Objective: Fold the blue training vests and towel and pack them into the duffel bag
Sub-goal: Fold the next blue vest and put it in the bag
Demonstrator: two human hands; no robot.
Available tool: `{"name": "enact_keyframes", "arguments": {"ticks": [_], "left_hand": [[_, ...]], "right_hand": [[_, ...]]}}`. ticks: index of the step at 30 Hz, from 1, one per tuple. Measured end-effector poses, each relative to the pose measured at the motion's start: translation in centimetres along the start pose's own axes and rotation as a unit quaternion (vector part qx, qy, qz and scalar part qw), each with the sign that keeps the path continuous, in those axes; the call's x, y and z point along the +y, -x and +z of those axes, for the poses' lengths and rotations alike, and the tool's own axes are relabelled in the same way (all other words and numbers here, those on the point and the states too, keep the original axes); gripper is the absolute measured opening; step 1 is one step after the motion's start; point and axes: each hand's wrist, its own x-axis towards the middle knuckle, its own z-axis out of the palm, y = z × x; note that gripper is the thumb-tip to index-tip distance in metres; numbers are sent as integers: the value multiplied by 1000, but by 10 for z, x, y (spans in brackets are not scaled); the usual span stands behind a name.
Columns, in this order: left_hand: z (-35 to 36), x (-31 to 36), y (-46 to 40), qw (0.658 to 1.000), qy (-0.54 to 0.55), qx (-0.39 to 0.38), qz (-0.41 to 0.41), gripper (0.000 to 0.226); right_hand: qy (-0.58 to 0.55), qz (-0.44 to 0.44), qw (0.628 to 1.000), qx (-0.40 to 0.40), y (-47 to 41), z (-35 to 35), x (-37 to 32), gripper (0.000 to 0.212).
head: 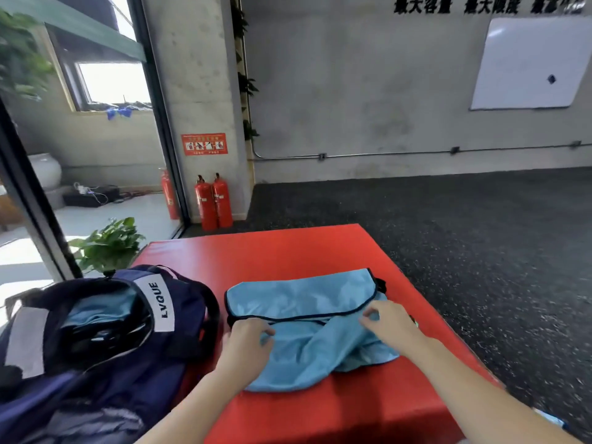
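Observation:
A light blue training vest (304, 302) with dark trim lies partly folded on the red mat (288, 248). My left hand (248, 339) pinches the vest's cloth at its left near side. My right hand (386, 320) rests on the vest's right side with curled fingers gripping the fabric. The navy duffel bag (105, 341) with a white "LVQUE" label sits open at the left of the mat. Blue fabric (99, 310) shows inside its opening.
Two red fire extinguishers (214, 203) stand against the concrete pillar beyond the mat. A potted plant (109, 245) grows behind the bag. Dark speckled floor (480, 235) spreads to the right. A whiteboard (528, 64) hangs on the far wall.

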Motion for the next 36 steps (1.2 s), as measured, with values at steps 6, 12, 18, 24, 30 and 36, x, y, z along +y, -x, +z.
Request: {"name": "enact_keyframes", "arguments": {"ticks": [6, 12, 18, 24, 30, 36], "left_hand": [[38, -3, -4, 994, -26, -75, 75, 27], [52, -9, -22, 979, -106, -161, 59, 55], [56, -23, -48, 987, -91, -126, 48, 57], [45, 0, -40, 985, -12, -108, 136, 66], [42, 2, -30, 967, -50, -169, 182, 41], [32, 7, -30, 989, 92, -88, 73, 18]], "right_hand": [[18, -33, 998, -49, -3, 49, -5, 34], [39, -40, 995, -78, -31, 58, 2, 63], [36, -48, 997, -55, -53, 65, 4, 67], [16, -80, 996, -24, -55, 66, 0, 70], [-1, -114, 994, -7, -33, 56, -16, 41], [-54, -148, 987, -15, 3, 45, -33, 19]]}}
